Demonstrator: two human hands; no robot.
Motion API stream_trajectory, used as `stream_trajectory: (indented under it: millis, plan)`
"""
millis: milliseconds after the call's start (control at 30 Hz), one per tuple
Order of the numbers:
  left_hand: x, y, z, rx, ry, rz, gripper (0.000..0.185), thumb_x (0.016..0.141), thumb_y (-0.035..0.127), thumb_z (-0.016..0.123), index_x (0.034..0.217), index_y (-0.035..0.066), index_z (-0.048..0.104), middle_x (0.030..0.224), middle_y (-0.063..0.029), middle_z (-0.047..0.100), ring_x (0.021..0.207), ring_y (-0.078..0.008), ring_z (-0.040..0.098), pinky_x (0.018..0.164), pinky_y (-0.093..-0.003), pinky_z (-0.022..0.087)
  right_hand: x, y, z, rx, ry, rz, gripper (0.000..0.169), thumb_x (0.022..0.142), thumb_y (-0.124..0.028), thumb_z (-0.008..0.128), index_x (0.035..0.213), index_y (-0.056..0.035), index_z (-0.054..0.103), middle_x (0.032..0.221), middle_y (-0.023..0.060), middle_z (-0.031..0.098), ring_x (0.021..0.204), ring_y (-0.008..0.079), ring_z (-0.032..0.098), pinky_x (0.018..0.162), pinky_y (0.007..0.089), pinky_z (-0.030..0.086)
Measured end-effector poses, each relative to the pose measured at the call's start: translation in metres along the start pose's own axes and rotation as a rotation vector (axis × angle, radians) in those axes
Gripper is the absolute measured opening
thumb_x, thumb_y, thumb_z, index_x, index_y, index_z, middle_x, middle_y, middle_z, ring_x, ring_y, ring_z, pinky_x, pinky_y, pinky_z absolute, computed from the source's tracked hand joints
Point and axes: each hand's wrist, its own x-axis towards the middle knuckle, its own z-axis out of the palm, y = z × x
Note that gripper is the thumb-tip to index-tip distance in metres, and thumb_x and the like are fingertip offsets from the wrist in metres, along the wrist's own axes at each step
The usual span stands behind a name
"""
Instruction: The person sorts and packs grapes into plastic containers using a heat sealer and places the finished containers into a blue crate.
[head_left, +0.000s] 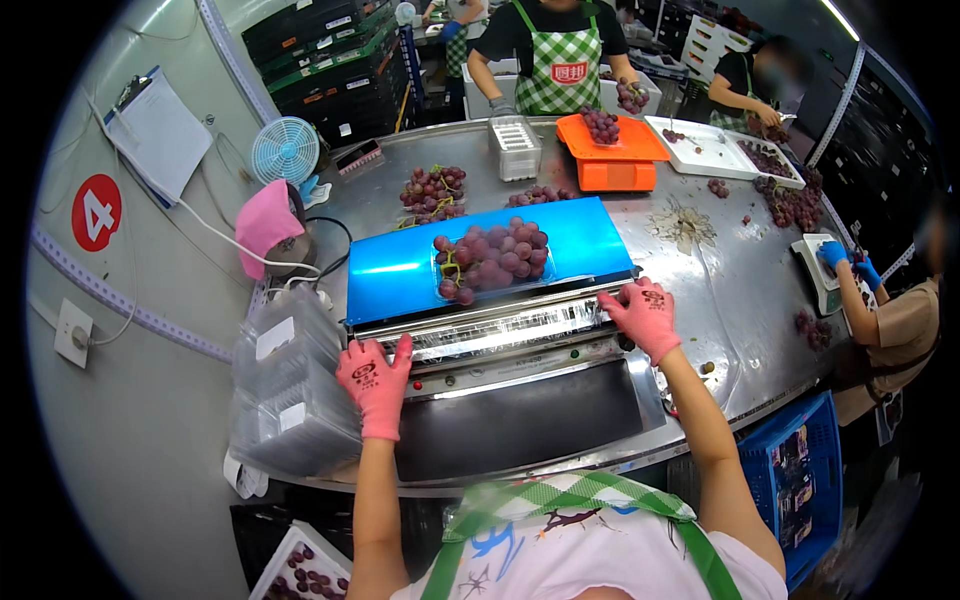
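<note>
My left hand (376, 382), in a pink glove, lies at the left end of the film roll (510, 324) of a film wrapping machine (517, 364). My right hand (643, 313), gloved alike, is at the roll's other end, thumb and fingers by the film's edge. Whether either hand pinches the film cannot be made out. Behind the roll, a clear plastic tray (551, 264) of red grapes (495, 259) rests on the machine's blue top plate (386, 274). The machine's dark flat plate (525, 420) lies nearest my body, between my forearms.
Stacked clear trays (289, 375) stand at the left. Beyond the machine are loose grape bunches (433, 187), a tray stack (517, 154) and an orange scale (616, 161). A blue crate (825, 487) is low at the right. Other people work across the table and at the right.
</note>
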Motion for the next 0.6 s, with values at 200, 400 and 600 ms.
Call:
stream_trajectory:
  millis: [200,400,600]
  plan:
    - [0.006,-0.001,0.007,0.062,-0.095,-0.018,0.045,0.072,0.059,0.059,0.075,0.016,0.071,0.092,-0.0059,0.057,0.095,-0.0257,0.05,0.089,-0.0399,0.035,0.008,-0.021,0.002,-0.058,-0.166,0.035,0.046,0.079,-0.055,0.054,0.083,-0.0133,0.071,0.105,0.0095,0.055,0.1,0.0248,0.051,0.082,0.0393,0.038]
    - [0.014,0.0,0.022,-0.184,-0.157,-0.104,0.037,0.075,0.049,0.062,0.073,0.013,0.071,0.086,-0.0039,0.062,0.095,-0.0235,0.052,0.087,-0.039,0.035,0.014,-0.019,0.014,0.094,-0.133,0.088,0.025,0.077,-0.042,0.058,0.085,-0.0225,0.071,0.106,0.0057,0.057,0.105,0.0238,0.051,0.085,0.0405,0.038]
    - [0.015,-0.028,-0.02,-1.215,-0.438,-0.337,0.026,0.085,0.029,0.063,0.08,0.004,0.062,0.08,-0.0031,0.061,0.071,-0.0128,0.053,0.064,-0.0306,0.045,0.009,0.054,-0.003,1.524,-0.404,0.105,0.022,0.088,-0.022,0.058,0.094,-0.0011,0.059,0.094,0.008,0.063,0.081,0.015,0.059,0.072,0.0266,0.049]
